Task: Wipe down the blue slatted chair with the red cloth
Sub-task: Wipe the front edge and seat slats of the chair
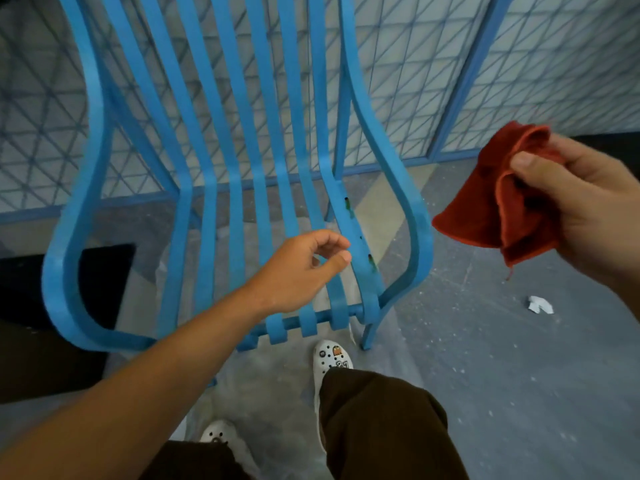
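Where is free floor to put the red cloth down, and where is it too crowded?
Free: the grey floor right of the blue slatted chair, between its right front leg and the white paper scrap. Crowded: in front of the seat, where the white clogs stand and the left hand hovers. The right hand holds the red cloth.
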Tool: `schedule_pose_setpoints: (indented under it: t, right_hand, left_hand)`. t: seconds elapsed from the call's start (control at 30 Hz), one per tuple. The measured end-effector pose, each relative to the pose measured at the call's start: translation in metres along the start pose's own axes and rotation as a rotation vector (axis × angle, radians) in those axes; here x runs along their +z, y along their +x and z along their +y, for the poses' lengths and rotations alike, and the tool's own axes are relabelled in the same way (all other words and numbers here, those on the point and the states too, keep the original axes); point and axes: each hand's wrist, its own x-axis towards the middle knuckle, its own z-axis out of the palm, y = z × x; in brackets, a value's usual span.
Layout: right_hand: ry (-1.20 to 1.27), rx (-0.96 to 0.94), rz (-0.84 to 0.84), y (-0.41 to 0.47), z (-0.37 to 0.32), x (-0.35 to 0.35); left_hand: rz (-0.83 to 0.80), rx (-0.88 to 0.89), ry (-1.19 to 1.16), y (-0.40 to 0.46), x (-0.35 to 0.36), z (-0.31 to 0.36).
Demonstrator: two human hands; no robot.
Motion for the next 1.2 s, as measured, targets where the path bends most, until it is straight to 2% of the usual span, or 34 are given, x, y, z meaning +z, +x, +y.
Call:
schedule_pose_setpoints:
  t: [0.13,0.23,0.33,0.47,0.67,0.73,0.93,1.1,1.2]
  right_hand:
    - [-0.03,0.092,-0.001,0.012,0.065,-0.012]
    - [-0.171,0.15,-0.032,0.021,0.125,-0.012]
    - [-0.277,0.23,-0.164,0.027,0.182,-0.002]
    - [-0.297,0.343,-0.376,0.035,0.242,0.011]
    - [-0.458,0.195,-0.563,0.044,0.278,0.032]
    - [-0.432,0.141,-0.644,0.046,0.289,0.036]
    - [-0.522,-0.118,-0.792,0.063,0.342,0.043]
    - [-0.449,-0.056,-0.707,0.071,0.35,0.05]
    - [-0.482,-0.123,-0.606,0.073,0.35,0.057]
  left_hand:
    - [-0.026,0.041,0.215,0.03,0.03,-0.025]
    - [-0.076,0.064,0.337,0.05,0.047,-0.042]
    - [-0.125,0.075,0.43,0.067,0.06,-0.058]
    - [-0.143,0.091,0.521,0.089,0.07,-0.079]
    - [-0.149,0.071,0.648,0.111,0.067,-0.089]
    - [-0.149,0.048,0.659,0.114,0.067,-0.091]
    - [-0.14,0.031,0.648,0.117,0.066,-0.093]
    - [-0.134,0.032,0.649,0.117,0.066,-0.093]
    - [-0.137,0.027,0.655,0.117,0.065,-0.092]
